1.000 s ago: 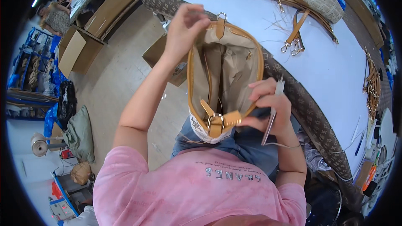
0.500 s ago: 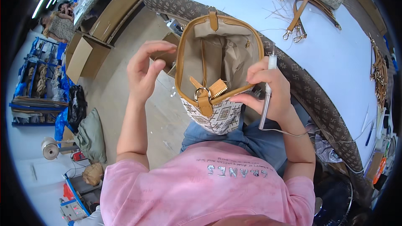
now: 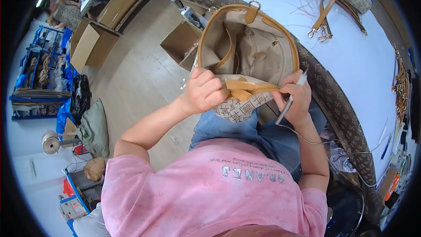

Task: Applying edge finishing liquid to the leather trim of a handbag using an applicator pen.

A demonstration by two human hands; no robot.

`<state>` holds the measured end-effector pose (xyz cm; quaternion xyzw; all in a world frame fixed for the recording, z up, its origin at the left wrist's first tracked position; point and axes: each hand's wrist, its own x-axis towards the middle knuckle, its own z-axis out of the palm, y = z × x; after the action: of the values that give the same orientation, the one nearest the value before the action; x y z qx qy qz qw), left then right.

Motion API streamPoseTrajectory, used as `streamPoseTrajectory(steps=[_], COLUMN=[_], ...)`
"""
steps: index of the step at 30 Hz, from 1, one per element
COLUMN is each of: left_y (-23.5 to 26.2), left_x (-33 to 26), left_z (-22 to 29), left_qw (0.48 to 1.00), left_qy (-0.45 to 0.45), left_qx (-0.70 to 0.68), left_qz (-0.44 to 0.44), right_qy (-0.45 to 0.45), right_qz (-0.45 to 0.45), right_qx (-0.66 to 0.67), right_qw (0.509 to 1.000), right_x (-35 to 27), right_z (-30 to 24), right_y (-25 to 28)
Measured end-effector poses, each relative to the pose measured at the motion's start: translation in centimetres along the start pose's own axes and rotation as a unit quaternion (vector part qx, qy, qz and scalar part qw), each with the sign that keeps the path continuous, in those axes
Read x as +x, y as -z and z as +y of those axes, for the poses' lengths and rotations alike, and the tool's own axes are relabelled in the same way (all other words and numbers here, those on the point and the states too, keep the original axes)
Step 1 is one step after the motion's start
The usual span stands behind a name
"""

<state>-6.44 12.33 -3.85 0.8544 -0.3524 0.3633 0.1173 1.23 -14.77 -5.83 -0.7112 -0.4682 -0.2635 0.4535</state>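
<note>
A handbag (image 3: 239,111) with a patterned outside, tan trim and beige lining is held open in front of me, tilted so its inside shows. My left hand (image 3: 203,91) is closed on the near rim at its left. Along that rim, a tan zipper strip (image 3: 251,88) runs between my two hands. My right hand (image 3: 296,100) pinches the rim's near right corner. It also holds a slim pen-shaped tool (image 3: 301,80), white at the upper end and metallic below, with a thin cord trailing from its lower end. A metal ring (image 3: 254,4) stands on the far rim.
To the right curves a white-topped table (image 3: 351,79) with a brown patterned cloth edge. Tan straps with metal clasps (image 3: 323,22) lie on it. Beyond the bag's left side, a small open carton (image 3: 177,44) stands on the floor. A larger cardboard box (image 3: 94,46) is farther left.
My left hand, open and apart from the bag before, now grips its near rim. The bag has turned and tipped, and the ringed tab on the near rim no longer shows there.
</note>
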Motion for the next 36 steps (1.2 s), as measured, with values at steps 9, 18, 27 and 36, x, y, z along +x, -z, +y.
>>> streamPoseTrajectory(steps=[9,18,27,36], left_y=[1.6,3.6,4.2,3.5], left_x=[1.5,5.3,7.6,5.7], left_z=[0.9,3.2,3.5,5.4], left_qw=[0.992,0.942,0.832,0.903], left_qy=[-0.069,0.166,0.325,0.278], left_qx=[-0.034,-0.248,-0.349,-0.312], left_qz=[-0.099,-0.155,-0.283,-0.102], right_qy=[0.013,0.004,0.039,0.006], right_qz=[-0.029,-0.043,-0.079,-0.047], right_qx=[0.07,0.132,0.064,0.037], right_qw=[0.997,0.99,0.994,0.998], right_x=[-0.3,-0.9,0.0,-1.5], right_z=[-3.0,-4.3,-4.5,-4.5], right_y=[1.4,0.1,0.7,0.9])
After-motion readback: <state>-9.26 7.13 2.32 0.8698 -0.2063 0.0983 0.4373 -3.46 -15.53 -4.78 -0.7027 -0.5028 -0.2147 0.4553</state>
